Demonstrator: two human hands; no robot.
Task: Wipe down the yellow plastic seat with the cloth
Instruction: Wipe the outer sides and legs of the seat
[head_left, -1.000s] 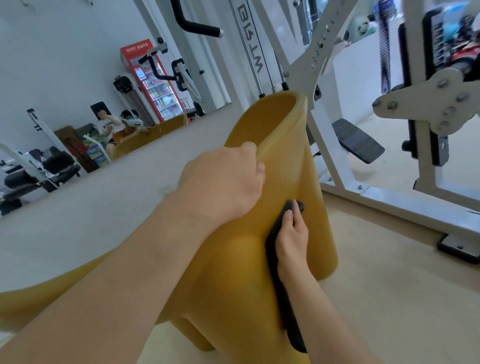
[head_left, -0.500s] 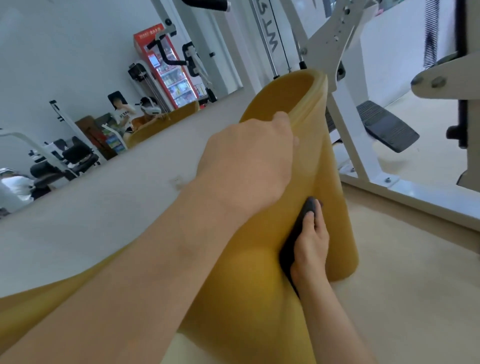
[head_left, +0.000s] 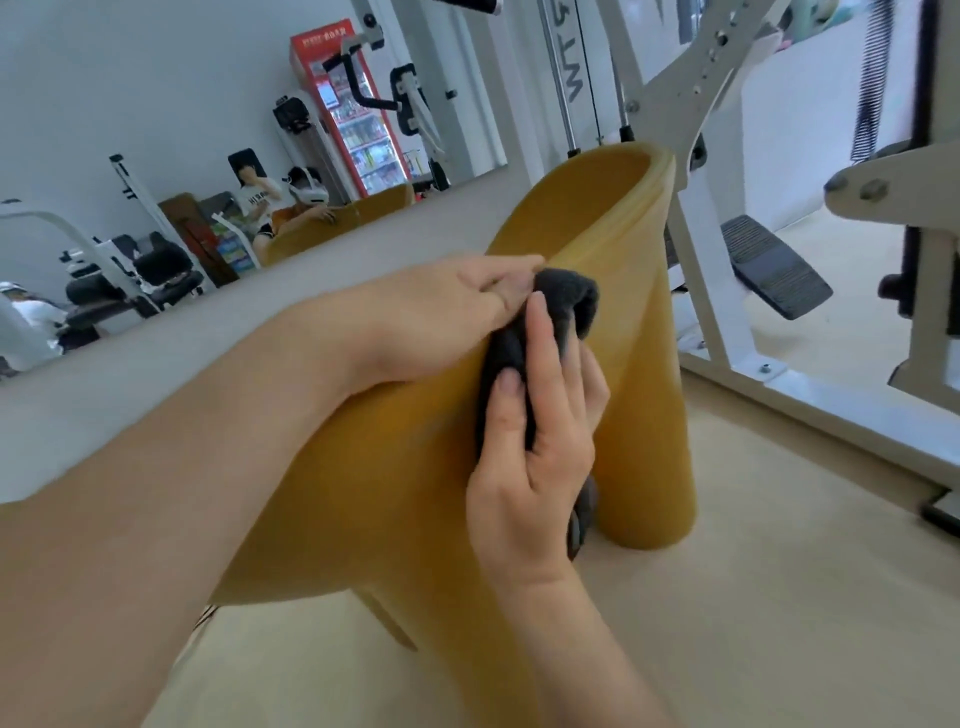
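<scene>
**A:** Yellow plastic seat (head_left: 639, 332) fills the middle of the view, standing on the pale floor (head_left: 779, 597), with the white machine frame (head_left: 691, 270) just behind it. Where's the cloth?

**B:** Dark cloth (head_left: 558, 306) is bunched against the seat's outer side, right up near the rim. The right hand (head_left: 535, 441) presses it flat to the plastic, fingers spread over the fabric, so that grip is clamped on the cloth. More cloth hangs out below the palm.

**A:** And the other one?

**B:** Left hand (head_left: 441, 317) sits just beside it, touching the cloth's top edge, fingers curled over the seat's rim. That grip is closed on the seat, steadying it.

**A:** So how far along, would you say?

**B:** Mid-job, I'd judge. The wipe is live on the outer wall near the top. No streaks or damp patches show, so I can't tell which areas are done. The far curve beyond the grip, the lower end past the right wrist and the inside all look untouched right now.
</scene>
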